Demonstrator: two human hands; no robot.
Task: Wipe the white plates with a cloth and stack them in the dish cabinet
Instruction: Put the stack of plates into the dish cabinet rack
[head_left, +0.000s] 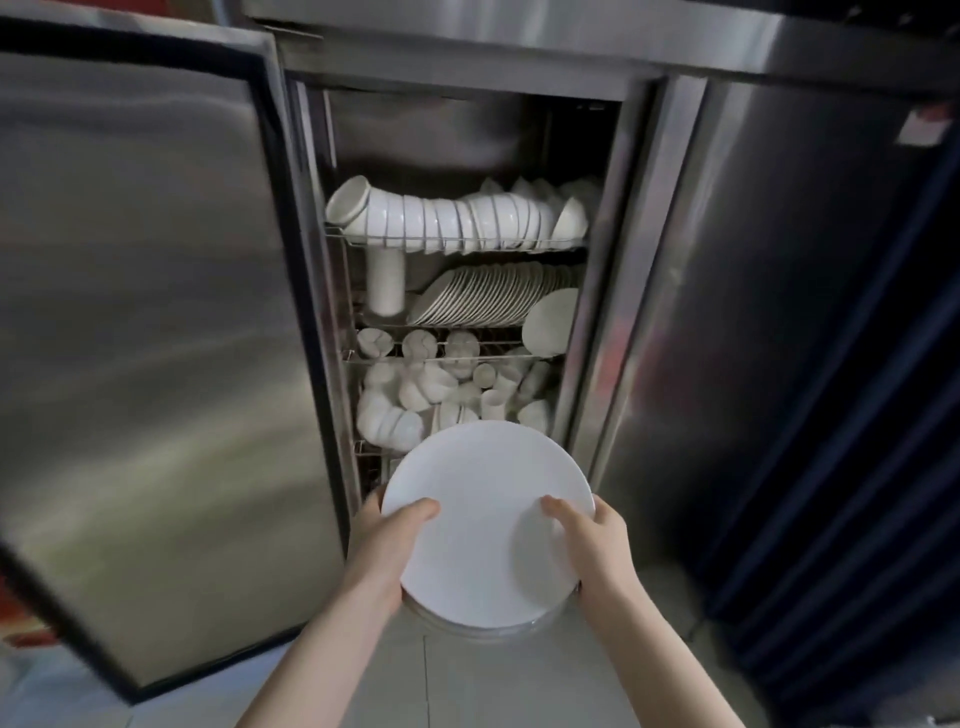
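Two hands are gripping a stack of white plates (483, 519) at lower centre, left hand (395, 530) and right hand (592, 540) thumbs on top, facing the open dish cabinet (623, 260). No cloth is showing; wiping seems done, and shelving is still waiting.

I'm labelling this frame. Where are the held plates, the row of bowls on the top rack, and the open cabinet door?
held plates (483, 519): head view, bare middle of the top plate.
row of bowls (452, 218): head view, a bowl midway along.
open cabinet door (140, 312): head view, its steel face.
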